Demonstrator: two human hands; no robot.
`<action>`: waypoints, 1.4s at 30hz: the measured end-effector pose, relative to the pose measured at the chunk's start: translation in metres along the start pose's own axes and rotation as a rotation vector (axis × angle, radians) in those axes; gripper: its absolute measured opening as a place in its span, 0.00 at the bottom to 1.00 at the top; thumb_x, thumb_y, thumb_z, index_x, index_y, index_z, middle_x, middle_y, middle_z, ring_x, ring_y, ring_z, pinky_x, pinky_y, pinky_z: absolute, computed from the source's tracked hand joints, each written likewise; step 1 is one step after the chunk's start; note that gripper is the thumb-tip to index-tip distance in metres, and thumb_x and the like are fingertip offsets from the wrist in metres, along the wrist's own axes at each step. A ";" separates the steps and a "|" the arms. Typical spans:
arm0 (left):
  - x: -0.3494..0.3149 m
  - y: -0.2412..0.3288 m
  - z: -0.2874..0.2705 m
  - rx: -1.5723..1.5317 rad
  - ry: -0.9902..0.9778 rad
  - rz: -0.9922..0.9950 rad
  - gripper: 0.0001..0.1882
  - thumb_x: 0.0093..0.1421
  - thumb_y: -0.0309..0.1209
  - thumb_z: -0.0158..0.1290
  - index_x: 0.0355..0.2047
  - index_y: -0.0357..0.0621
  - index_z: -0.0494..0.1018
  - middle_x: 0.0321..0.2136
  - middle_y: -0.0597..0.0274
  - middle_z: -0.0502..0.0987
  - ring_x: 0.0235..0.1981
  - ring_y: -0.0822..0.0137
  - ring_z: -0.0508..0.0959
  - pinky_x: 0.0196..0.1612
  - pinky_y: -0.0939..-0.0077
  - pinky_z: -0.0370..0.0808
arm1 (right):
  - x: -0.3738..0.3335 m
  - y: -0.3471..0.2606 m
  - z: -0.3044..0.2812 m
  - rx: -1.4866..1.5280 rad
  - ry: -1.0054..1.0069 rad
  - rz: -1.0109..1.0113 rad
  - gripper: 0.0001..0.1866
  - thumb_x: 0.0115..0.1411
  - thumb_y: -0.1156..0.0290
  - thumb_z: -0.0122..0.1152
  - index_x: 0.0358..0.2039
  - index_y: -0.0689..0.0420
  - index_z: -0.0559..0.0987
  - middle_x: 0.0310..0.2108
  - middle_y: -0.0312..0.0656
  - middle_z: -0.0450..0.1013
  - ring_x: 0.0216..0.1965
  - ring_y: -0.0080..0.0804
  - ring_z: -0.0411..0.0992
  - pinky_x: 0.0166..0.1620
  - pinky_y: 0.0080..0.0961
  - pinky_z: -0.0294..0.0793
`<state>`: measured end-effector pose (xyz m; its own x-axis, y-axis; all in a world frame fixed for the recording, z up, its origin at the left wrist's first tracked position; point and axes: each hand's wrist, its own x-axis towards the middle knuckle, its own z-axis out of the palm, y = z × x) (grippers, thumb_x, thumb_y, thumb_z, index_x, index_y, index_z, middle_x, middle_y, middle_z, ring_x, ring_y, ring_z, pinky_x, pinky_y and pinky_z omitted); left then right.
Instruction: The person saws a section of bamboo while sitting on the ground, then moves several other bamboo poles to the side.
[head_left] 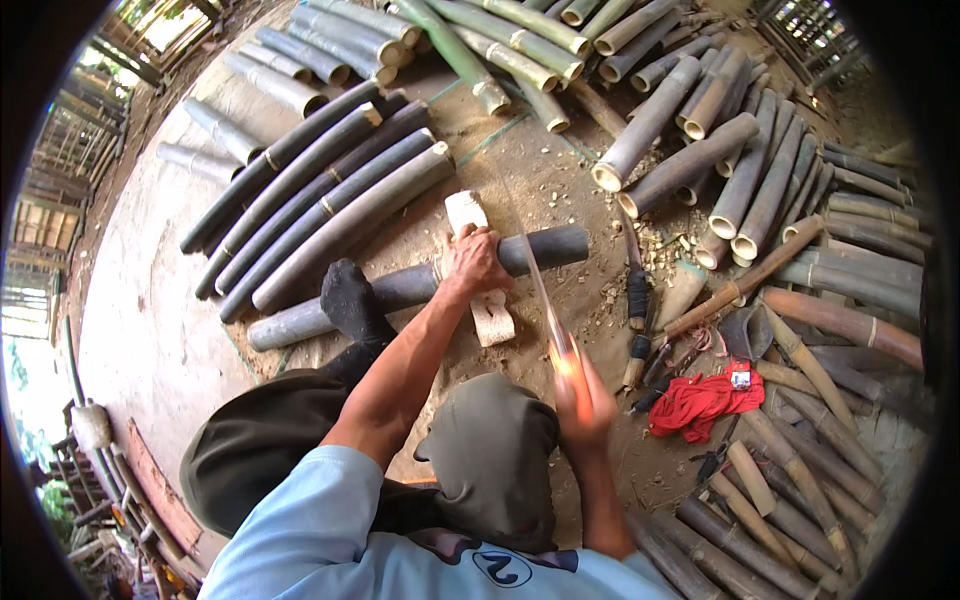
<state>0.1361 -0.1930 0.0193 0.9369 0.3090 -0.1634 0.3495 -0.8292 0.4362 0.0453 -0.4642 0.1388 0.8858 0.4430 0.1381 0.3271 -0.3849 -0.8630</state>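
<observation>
My left hand (472,262) grips a long dark bamboo pole (540,248) that lies across a pale wooden block (482,290) on the dirt floor. A foot in a black sock (350,300) presses down on the pole to the left of that hand. My right hand (583,400) is raised and blurred, closed around the orange handle of a long thin blade (528,262) whose edge slants up toward the pole beside my left hand.
Rows of cut bamboo poles (330,190) lie at upper left, more stacks (740,170) at right and top. Knives (637,300) and a red cloth (700,400) sit on the chip-strewn ground to the right. Wooden fencing rims the yard.
</observation>
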 end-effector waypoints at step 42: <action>-0.013 0.001 0.010 -0.021 -0.016 -0.011 0.37 0.24 0.47 0.74 0.40 0.51 0.82 0.44 0.60 0.79 0.57 0.52 0.73 0.62 0.34 0.60 | 0.025 0.029 0.031 0.118 0.042 0.048 0.21 0.65 0.71 0.57 0.57 0.66 0.75 0.40 0.58 0.79 0.40 0.49 0.81 0.43 0.36 0.78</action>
<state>0.1248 -0.2029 0.0129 0.9328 0.3106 -0.1826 0.3602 -0.8156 0.4529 0.0667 -0.4392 0.1019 0.9134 0.3909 0.1135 0.2453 -0.3061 -0.9198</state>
